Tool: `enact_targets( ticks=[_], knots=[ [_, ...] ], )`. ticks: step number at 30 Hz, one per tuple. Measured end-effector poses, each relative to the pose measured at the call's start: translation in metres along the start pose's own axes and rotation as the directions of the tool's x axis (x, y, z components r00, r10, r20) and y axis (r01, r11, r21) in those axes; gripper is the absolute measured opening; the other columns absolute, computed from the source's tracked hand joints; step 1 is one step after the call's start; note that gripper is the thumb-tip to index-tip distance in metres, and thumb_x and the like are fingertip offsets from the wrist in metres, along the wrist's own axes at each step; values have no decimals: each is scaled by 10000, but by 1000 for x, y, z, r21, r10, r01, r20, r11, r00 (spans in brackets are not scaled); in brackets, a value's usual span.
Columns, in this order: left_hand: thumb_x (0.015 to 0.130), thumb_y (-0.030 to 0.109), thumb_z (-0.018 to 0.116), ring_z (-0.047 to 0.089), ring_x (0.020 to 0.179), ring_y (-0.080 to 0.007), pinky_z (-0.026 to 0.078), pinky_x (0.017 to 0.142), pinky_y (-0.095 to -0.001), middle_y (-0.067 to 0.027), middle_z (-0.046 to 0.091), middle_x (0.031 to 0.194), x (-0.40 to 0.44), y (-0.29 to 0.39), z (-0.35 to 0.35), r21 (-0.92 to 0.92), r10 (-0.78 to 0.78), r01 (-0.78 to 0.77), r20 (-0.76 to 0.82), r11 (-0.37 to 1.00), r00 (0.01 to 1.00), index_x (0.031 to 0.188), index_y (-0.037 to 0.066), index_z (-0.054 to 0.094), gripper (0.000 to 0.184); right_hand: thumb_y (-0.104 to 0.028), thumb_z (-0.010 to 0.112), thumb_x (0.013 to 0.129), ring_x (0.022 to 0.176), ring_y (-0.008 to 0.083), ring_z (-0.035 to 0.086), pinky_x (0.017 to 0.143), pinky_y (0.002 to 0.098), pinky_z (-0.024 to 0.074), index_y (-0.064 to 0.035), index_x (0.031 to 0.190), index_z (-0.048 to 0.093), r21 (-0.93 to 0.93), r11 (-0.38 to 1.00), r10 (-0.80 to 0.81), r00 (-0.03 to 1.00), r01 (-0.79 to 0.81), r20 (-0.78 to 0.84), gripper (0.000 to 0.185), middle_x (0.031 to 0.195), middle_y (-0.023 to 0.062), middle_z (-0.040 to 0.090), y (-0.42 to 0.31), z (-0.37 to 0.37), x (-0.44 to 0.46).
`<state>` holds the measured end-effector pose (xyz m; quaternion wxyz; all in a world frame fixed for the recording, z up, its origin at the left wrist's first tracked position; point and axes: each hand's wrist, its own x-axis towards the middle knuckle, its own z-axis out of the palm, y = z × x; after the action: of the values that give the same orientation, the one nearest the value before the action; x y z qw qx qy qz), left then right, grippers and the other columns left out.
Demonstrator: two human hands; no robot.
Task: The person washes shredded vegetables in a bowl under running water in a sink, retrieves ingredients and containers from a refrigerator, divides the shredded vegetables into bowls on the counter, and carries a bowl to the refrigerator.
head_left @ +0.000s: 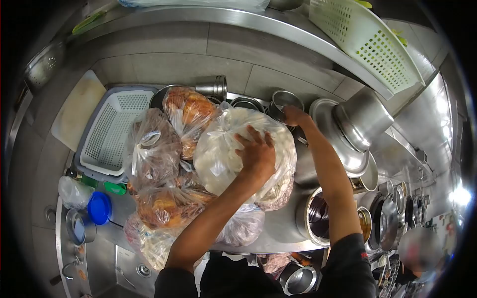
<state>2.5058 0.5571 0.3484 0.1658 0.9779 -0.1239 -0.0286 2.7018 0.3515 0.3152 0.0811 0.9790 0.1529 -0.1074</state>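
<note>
My left hand rests with its fingers spread on a large clear plastic bag of pale, whitish food. At the back edge of the counter, my right hand closes on the rim of a steel pot; its fingertips are partly hidden. Beside the large bag lie a bag of orange-brown food, a bag of dark brown food and another orange-brown bag. Part of a further pale bag shows under my left forearm.
A white perforated basket sits in a grey tub at the left. Large steel pots and a pot of dark liquid stand at the right. A sink is at lower left. Overhead, a steel shelf holds a pale-green basket.
</note>
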Motion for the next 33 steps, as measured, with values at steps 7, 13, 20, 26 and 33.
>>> enact_targets(
  ticks=[7, 13, 20, 26, 33],
  knots=[
    [599, 378, 812, 244, 1205, -636, 461, 838, -608, -338, 157, 1421, -11, -8, -2, -32, 68, -69, -34, 997, 997, 1401, 88, 295, 998, -189, 632, 704, 927, 347, 621, 829, 440, 497, -32, 932, 658, -99, 989, 105, 990, -114, -95, 279, 970, 199, 642, -10, -12, -16],
    [643, 372, 782, 243, 1206, -637, 455, 824, -615, -346, 144, 1424, -6, -5, 0, 21, 61, -60, -32, 998, 998, 1403, 85, 290, 950, -280, 677, 738, 983, 335, 598, 834, 445, 486, -96, 1002, 655, 9, 993, 116, 956, -118, -269, 323, 966, 170, 645, -4, -46, -20],
    [689, 343, 756, 188, 1239, -626, 409, 880, -627, -333, 125, 1433, -3, 4, -6, 4, 28, -28, 52, 1000, 998, 1413, 85, 264, 913, -207, 607, 751, 986, 335, 593, 867, 445, 468, -97, 1042, 631, -73, 989, 100, 947, -128, -305, 312, 1061, 164, 608, 1, -93, -20],
    [672, 327, 771, 222, 1223, -628, 434, 841, -632, -339, 159, 1420, -2, 4, -3, 26, 22, -21, -11, 999, 1000, 1398, 76, 295, 904, -194, 594, 742, 968, 334, 596, 868, 423, 474, -96, 1006, 629, -68, 982, 166, 977, -176, -131, 283, 1055, 194, 604, -20, -69, -10],
    [666, 312, 771, 224, 1199, -653, 440, 793, -666, -368, 146, 1407, 1, 1, 6, 59, 24, -21, -65, 998, 998, 1387, 47, 297, 903, -359, 669, 719, 958, 253, 635, 804, 351, 503, -100, 1034, 654, 355, 852, -468, 864, 385, 187, 408, 1047, 149, 643, -73, -18, 94]
  ],
)
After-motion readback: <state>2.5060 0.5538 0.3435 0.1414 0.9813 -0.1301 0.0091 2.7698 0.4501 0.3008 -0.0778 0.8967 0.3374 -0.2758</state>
